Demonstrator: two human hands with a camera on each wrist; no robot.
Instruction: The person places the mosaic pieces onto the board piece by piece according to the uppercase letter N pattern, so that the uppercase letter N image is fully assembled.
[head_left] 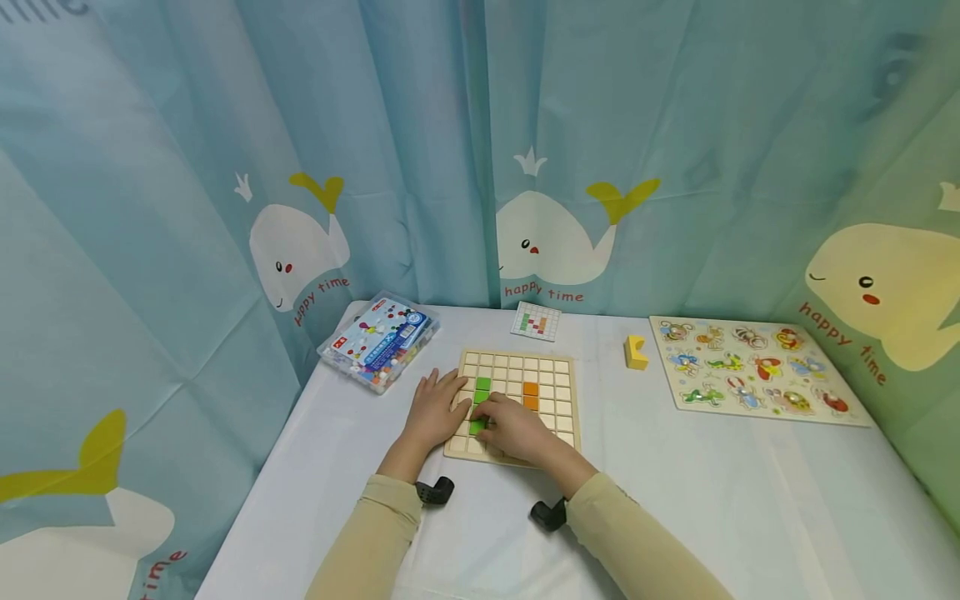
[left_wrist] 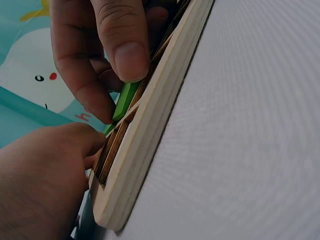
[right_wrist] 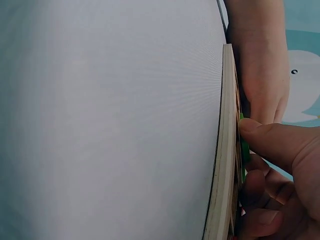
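A wooden grid board point(head_left: 575, 408) lies on the table, its cells lined with pale square tiles. Green tiles point(head_left: 483, 384) run in a column on its left side, and two orange tiles point(head_left: 531, 389) sit right of the middle. My left hand point(head_left: 431, 415) rests on the board's left edge with its fingers extended. Over the lower left cells, my right hand point(head_left: 517, 428) pinches a green tile point(left_wrist: 124, 102) between thumb and finger. That tile stands slightly tilted at the grid in the left wrist view. The right hand hides part of the board's lower middle.
Behind the board lies a small pattern card point(head_left: 536, 322) with coloured squares. A clear plastic case point(head_left: 379, 341) of small parts is at the back left. To the right are a yellow block point(head_left: 636, 353) and an insect puzzle board point(head_left: 757, 371). Curtains point(head_left: 435, 167) enclose the table.
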